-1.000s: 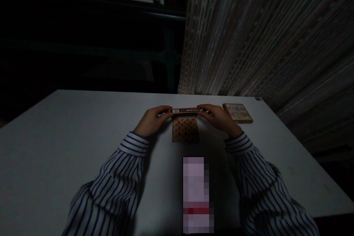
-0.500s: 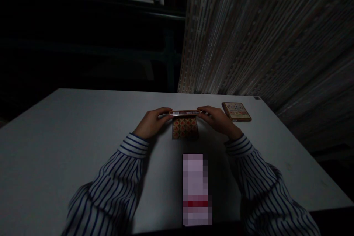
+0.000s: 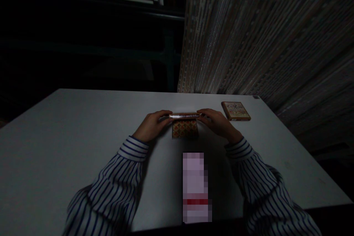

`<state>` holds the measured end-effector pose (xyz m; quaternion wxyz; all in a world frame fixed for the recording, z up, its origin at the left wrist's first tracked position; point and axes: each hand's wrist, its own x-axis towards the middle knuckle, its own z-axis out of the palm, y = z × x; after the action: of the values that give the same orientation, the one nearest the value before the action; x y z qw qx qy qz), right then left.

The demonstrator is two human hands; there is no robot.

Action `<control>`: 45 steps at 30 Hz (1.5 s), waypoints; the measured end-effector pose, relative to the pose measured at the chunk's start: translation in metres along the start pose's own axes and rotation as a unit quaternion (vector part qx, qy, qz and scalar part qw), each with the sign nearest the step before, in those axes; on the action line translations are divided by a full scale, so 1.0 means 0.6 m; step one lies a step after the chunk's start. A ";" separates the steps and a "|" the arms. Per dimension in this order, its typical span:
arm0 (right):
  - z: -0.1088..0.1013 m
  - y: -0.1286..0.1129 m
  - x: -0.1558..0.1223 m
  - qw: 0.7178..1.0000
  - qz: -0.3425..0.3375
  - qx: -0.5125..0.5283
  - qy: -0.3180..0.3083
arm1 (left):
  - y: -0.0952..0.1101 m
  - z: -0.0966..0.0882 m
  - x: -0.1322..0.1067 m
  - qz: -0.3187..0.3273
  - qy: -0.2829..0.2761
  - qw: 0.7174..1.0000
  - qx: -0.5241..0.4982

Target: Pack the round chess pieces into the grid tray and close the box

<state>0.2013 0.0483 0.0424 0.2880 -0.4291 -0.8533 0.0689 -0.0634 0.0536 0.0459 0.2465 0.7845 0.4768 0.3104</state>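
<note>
A thin brown printed box lid (image 3: 184, 115) is held nearly edge-on between my hands, its narrow side facing me. Its left end is pinched in my left hand (image 3: 151, 124), thumb below and fingers on top. At the other end my right hand (image 3: 218, 122) grips it in the same way. Just below and nearer to me, a small tray of round Chinese chess pieces (image 3: 185, 129) with red markings lies on the table. The lid covers the tray's far edge from view; whether the two touch, I cannot tell.
A flat brown-edged box (image 3: 236, 111) with dark brush characters lies right of my right hand on the white table (image 3: 91, 136). A pixelated pale strip with a red band (image 3: 193, 177) lies between my forearms. A string curtain (image 3: 249, 33) hangs behind the table's right side.
Both hands have lowered the lid slightly toward me, and it hides more of the tray's far part. The box at the right has not moved on the table.
</note>
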 end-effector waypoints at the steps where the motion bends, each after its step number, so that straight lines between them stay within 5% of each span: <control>1: 0.001 0.001 -0.002 1.000 -0.003 -0.001 0.000 | 0.000 0.001 -0.001 0.003 0.002 1.000 0.000; 31: 0.028 -0.008 -0.057 0.994 -0.029 -0.086 -0.064 | -0.014 0.034 -0.042 0.091 -0.005 0.996 0.015; 45: 0.047 -0.001 -0.082 0.985 -0.104 -0.133 -0.019 | -0.026 0.056 -0.062 0.112 0.013 0.990 0.090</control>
<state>0.2085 0.0137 -0.0017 0.2173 -0.3713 -0.9002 -0.0676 -0.0613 0.0234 0.0029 0.1325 0.8479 0.4150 0.3021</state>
